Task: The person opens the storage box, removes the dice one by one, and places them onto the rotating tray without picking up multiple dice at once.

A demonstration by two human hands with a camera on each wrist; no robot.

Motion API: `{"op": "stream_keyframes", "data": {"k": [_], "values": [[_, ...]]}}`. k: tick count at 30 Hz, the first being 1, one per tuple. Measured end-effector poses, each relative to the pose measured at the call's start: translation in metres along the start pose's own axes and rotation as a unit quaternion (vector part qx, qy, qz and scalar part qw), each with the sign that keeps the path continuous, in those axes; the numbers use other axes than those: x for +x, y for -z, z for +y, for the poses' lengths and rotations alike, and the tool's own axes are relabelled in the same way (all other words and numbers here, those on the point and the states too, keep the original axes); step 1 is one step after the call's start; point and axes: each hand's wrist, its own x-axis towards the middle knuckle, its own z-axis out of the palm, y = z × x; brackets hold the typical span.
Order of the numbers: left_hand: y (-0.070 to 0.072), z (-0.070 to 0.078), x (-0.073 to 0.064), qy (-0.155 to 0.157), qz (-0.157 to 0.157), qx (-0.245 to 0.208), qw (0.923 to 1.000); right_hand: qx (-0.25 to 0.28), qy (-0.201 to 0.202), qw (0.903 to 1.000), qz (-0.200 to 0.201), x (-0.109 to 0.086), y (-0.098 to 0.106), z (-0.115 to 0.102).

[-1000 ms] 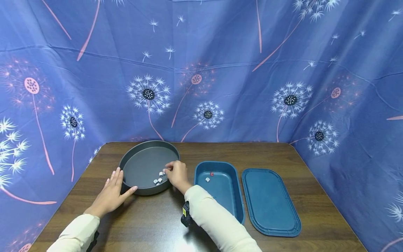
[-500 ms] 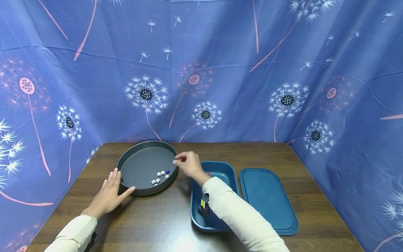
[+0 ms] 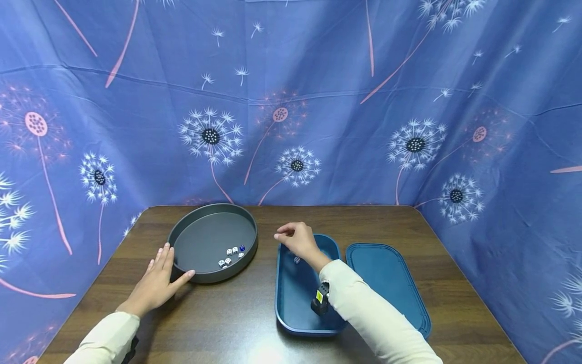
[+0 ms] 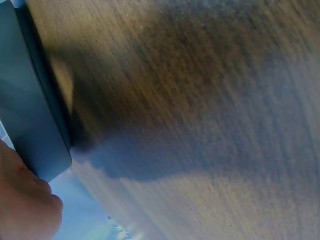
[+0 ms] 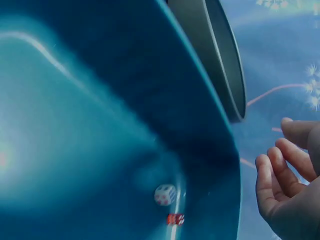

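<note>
My left hand [image 3: 154, 283] rests on the near left rim of a round dark pan [image 3: 195, 235], its fingers straight and thumb spread. Inside the pan, toward its front right, lie several white dice [image 3: 229, 252] and a blue die [image 3: 242, 247]. My right hand [image 3: 300, 241] hovers over the far left edge of a deep blue container [image 3: 291, 303], fingers loosely bent and nothing visible between them. On the container's floor, the right wrist view shows a white die [image 5: 165, 194] beside a smaller red die [image 5: 175, 219].
A flat blue lid [image 3: 391, 278] lies right of the container, partly covered by my right sleeve [image 3: 368, 313]. Everything stands on a brown wooden table [image 3: 218, 323]. A blue cloth [image 3: 345, 131] with dandelion print hangs behind and at both sides.
My right hand has moved from inside the pan rightward to over the blue container, uncovering more white dice and the blue die. My left hand stays at the pan's rim.
</note>
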Motion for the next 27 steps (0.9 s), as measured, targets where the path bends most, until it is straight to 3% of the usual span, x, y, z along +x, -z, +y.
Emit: {"op": "stream_keyframes", "data": {"k": [14, 27], "values": [[-0.002, -0.001, 0.002, 0.001, 0.001, 0.001, 1.0, -0.023, -0.059, 0.998, -0.009, -0.012, 0.009, 0.038], [-0.001, 0.0, 0.002, -0.003, 0.0, 0.003, 1.0, -0.07, -0.085, 0.9938, -0.014, -0.02, 0.006, 0.061]]}}
